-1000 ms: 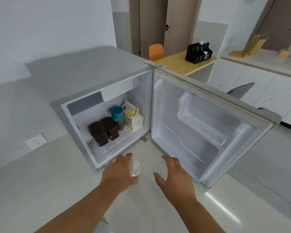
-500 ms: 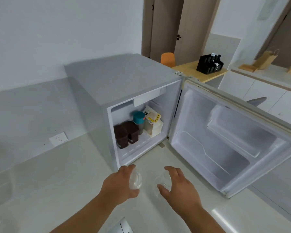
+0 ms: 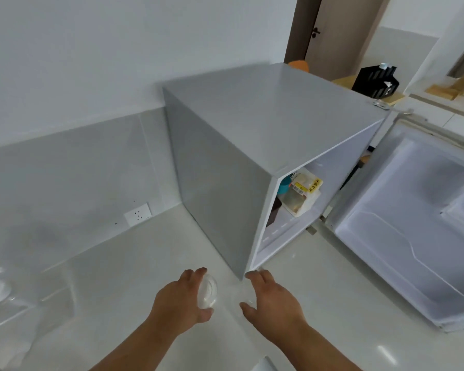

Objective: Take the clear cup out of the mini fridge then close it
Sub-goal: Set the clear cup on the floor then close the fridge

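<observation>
The grey mini fridge [image 3: 252,129] stands on the pale counter with its door [image 3: 413,236] swung wide open to the right. Inside I see a bag with a yellow label [image 3: 303,194], a teal-lidded jar [image 3: 284,183] and a dark brown container [image 3: 275,212]. My left hand [image 3: 180,303] grips a clear round lid-like piece [image 3: 208,290] in front of the fridge's left front corner. My right hand [image 3: 273,301] curls around a faint clear cup [image 3: 243,293], just below that corner. Both hands are outside the fridge.
A white wall socket [image 3: 138,214] sits low on the wall left of the fridge. Blurred clear plastic things [image 3: 0,290] lie at the far left of the counter [image 3: 118,277]. Behind the fridge are a black organiser [image 3: 374,81] and an orange chair [image 3: 300,65].
My view has swung left, so the fridge and its open door now sit further right. Both hands, still holding the clear pieces, have moved from before the fridge opening to its left front corner.
</observation>
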Demonstrator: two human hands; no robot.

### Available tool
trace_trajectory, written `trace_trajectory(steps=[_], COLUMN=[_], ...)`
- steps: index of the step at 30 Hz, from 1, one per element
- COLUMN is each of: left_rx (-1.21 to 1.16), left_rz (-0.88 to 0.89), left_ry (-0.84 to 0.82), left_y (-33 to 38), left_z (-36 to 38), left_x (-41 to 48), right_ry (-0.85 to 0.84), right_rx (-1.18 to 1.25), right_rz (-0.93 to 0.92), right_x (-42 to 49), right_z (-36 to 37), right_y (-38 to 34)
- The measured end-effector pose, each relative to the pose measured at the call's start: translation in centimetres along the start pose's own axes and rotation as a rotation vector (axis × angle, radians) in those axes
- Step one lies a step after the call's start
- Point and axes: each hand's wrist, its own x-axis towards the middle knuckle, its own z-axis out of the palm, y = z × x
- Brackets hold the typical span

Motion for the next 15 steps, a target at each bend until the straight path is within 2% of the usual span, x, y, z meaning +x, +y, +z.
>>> trace_trajectory(steps=[15], left_rx=[0.033], left_rz=[0.058], left_ry=[-0.033], left_y=[-4.3], left_z=[2.7], left_x=[3.1], right_ry=[-0.11], right_rx=[0.009], right_rz=[0.113], right_x=[5.7], right_z=[8.1], right_y=[-2.3])
